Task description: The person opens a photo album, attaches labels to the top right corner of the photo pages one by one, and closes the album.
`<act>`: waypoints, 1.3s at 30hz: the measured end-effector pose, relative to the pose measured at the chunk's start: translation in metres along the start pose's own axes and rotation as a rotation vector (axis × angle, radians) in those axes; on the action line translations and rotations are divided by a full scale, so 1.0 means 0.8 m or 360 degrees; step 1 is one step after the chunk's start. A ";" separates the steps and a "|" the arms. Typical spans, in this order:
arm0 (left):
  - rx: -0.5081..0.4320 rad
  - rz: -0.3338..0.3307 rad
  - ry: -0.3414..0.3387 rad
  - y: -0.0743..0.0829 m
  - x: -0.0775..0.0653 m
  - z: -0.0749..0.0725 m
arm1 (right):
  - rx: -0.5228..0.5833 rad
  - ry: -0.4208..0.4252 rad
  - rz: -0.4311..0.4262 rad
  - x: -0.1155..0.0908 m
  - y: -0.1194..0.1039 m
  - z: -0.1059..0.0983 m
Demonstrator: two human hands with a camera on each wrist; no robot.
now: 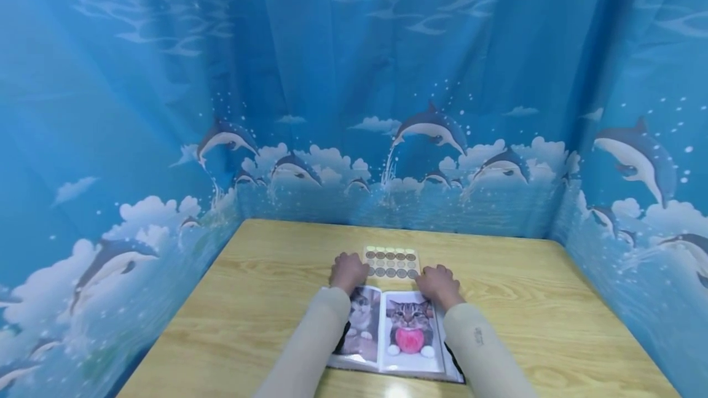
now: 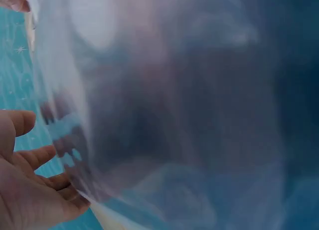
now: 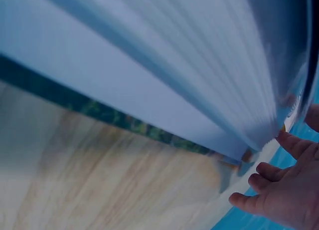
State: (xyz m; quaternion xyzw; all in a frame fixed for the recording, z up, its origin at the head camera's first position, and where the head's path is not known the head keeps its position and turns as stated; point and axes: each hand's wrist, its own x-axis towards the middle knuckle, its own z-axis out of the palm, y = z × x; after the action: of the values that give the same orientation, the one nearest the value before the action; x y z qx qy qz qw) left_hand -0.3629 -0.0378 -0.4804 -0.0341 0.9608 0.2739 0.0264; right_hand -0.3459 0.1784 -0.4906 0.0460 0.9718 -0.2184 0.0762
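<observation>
A photo album [image 1: 383, 349] lies spread on the table, a grey-and-white cat photo [image 1: 361, 318] on its left page and a tabby cat photo with a pink round shape [image 1: 410, 324] on its right. At the album's upper left corner is my left hand [image 1: 349, 271]; in the left wrist view its relaxed fingers [image 2: 37, 157] lie along the edge of a glossy page sleeve [image 2: 164, 115]. Near the upper right corner rests my right hand [image 1: 439, 285]. The right wrist view shows its fingers [image 3: 271, 171] spread beside the stacked page edges [image 3: 209, 65].
Just beyond the album, between the hands, a pale board [image 1: 416, 263] bears rows of round brown and pale discs. The wood-grain table [image 1: 265, 300] reaches back to blue dolphin-print curtains [image 1: 332, 109], which hang along the back and both sides.
</observation>
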 end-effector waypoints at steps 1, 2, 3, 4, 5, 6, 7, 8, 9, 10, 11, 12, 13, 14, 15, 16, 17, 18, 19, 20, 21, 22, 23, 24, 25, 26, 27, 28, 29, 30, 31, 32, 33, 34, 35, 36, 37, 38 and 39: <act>0.0032 -0.0007 -0.0014 0.000 -0.002 0.001 | -0.0008 -0.0004 0.0006 -0.001 0.000 0.001; 0.0073 -0.0012 -0.0028 0.000 -0.003 0.003 | -0.0012 -0.0008 0.0011 -0.002 -0.001 0.001; 0.0111 -0.0017 -0.0045 0.000 -0.005 0.004 | -0.0022 -0.0009 0.0013 -0.003 -0.001 0.002; 0.0149 -0.0012 -0.0055 0.000 -0.006 0.005 | -0.0032 -0.0008 0.0014 -0.003 -0.001 0.003; 0.0178 -0.0009 -0.0065 0.001 -0.008 0.005 | -0.0042 -0.0001 0.0004 -0.004 -0.002 0.003; 0.0203 -0.0006 -0.0074 0.002 -0.010 0.005 | -0.0046 0.0002 -0.0006 -0.005 -0.003 0.003; 0.0215 -0.0003 -0.0077 0.002 -0.011 0.006 | -0.0050 0.0006 -0.0016 -0.006 -0.003 0.003; 0.0219 0.0002 -0.0079 0.002 -0.012 0.006 | -0.0051 0.0010 -0.0025 -0.007 -0.004 0.003; 0.0212 0.0003 -0.0087 0.002 -0.013 0.006 | -0.0047 0.0012 -0.0032 -0.007 -0.005 0.004; 0.0200 0.0007 -0.0089 0.001 -0.014 0.006 | -0.0040 0.0015 -0.0041 -0.008 -0.006 0.003; 0.0188 0.0004 -0.0090 0.001 -0.014 0.006 | -0.0035 0.0019 -0.0048 -0.009 -0.007 0.003; 0.0170 -0.0001 -0.0083 0.000 -0.014 0.006 | -0.0028 0.0022 -0.0048 -0.010 -0.008 0.003; 0.0149 -0.0008 -0.0071 -0.001 -0.014 0.007 | -0.0021 0.0027 -0.0049 -0.011 -0.009 0.003; 0.0124 -0.0016 -0.0055 -0.002 -0.013 0.007 | -0.0014 0.0036 -0.0046 -0.011 -0.010 0.003; 0.0103 -0.0022 -0.0036 -0.003 -0.012 0.007 | -0.0009 0.0050 -0.0046 -0.012 -0.011 0.002; 0.0075 -0.0025 -0.0012 -0.003 -0.011 0.007 | -0.0006 0.0064 -0.0044 -0.011 -0.012 0.002; 0.0047 -0.0028 0.0008 -0.003 -0.010 0.006 | 0.0004 0.0080 -0.0040 -0.011 -0.013 0.001; 0.0016 -0.0027 0.0027 -0.003 -0.009 0.005 | 0.0020 0.0100 -0.0036 -0.011 -0.014 0.000; -0.0026 -0.0019 0.0050 -0.003 -0.008 0.004 | 0.0030 0.0124 -0.0037 -0.010 -0.014 -0.001; -0.0078 -0.0011 0.0068 -0.002 -0.008 0.002 | 0.0046 0.0151 -0.0036 -0.011 -0.015 -0.002; -0.0133 0.0002 0.0083 -0.001 -0.008 0.000 | 0.0061 0.0178 -0.0038 -0.011 -0.016 -0.003; -0.0200 0.0017 0.0094 -0.001 -0.008 -0.002 | 0.0083 0.0206 -0.0040 -0.012 -0.016 -0.005; -0.0266 0.0034 0.0098 0.000 -0.008 -0.005 | 0.0103 0.0235 -0.0050 -0.013 -0.017 -0.008; -0.0339 0.0052 0.0103 0.000 -0.008 -0.007 | 0.0119 0.0261 -0.0058 -0.014 -0.018 -0.010; -0.0408 0.0072 0.0104 0.000 -0.008 -0.010 | 0.0133 0.0288 -0.0072 -0.015 -0.018 -0.012; -0.0464 0.0097 0.0102 0.001 -0.008 -0.013 | 0.0160 0.0307 -0.0077 -0.016 -0.019 -0.014; -0.0507 0.0123 0.0101 0.000 -0.007 -0.015 | 0.0182 0.0327 -0.0087 -0.017 -0.020 -0.016; -0.0559 0.0133 0.0091 0.001 -0.007 -0.018 | 0.0210 0.0344 -0.0096 -0.017 -0.020 -0.017; -0.0610 0.0141 0.0081 0.001 -0.007 -0.021 | 0.0233 0.0357 -0.0102 -0.018 -0.020 -0.019; -0.0642 0.0155 0.0078 0.001 -0.007 -0.024 | 0.0258 0.0372 -0.0107 -0.019 -0.021 -0.020; -0.0671 0.0160 0.0069 0.001 -0.007 -0.027 | 0.0281 0.0385 -0.0112 -0.020 -0.021 -0.022; -0.0703 0.0165 0.0060 0.001 -0.008 -0.029 | 0.0303 0.0399 -0.0116 -0.020 -0.021 -0.023; -0.0734 0.0158 0.0047 0.001 -0.009 -0.032 | 0.0319 0.0416 -0.0123 -0.021 -0.021 -0.025; -0.0766 0.0154 0.0030 0.001 -0.009 -0.034 | 0.0336 0.0435 -0.0127 -0.022 -0.020 -0.026; -0.0785 0.0160 0.0019 0.001 -0.010 -0.036 | 0.0349 0.0456 -0.0131 -0.024 -0.020 -0.028; -0.0800 0.0175 0.0014 0.000 -0.011 -0.037 | 0.0371 0.0479 -0.0136 -0.025 -0.020 -0.030; -0.0829 0.0179 0.0005 0.000 -0.012 -0.038 | 0.0390 0.0504 -0.0144 -0.026 -0.020 -0.031; -0.0854 0.0190 0.0004 0.000 -0.012 -0.039 | 0.0412 0.0524 -0.0147 -0.028 -0.020 -0.033; -0.0874 0.0199 0.0004 0.000 -0.013 -0.040 | 0.0438 0.0538 -0.0146 -0.030 -0.020 -0.034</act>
State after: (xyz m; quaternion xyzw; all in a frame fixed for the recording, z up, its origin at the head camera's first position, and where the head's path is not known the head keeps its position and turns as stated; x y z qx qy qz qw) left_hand -0.3535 -0.0537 -0.4524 0.0189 0.8509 0.5250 -0.0018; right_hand -0.3281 0.1742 -0.4555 0.0476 0.9329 -0.3414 -0.1047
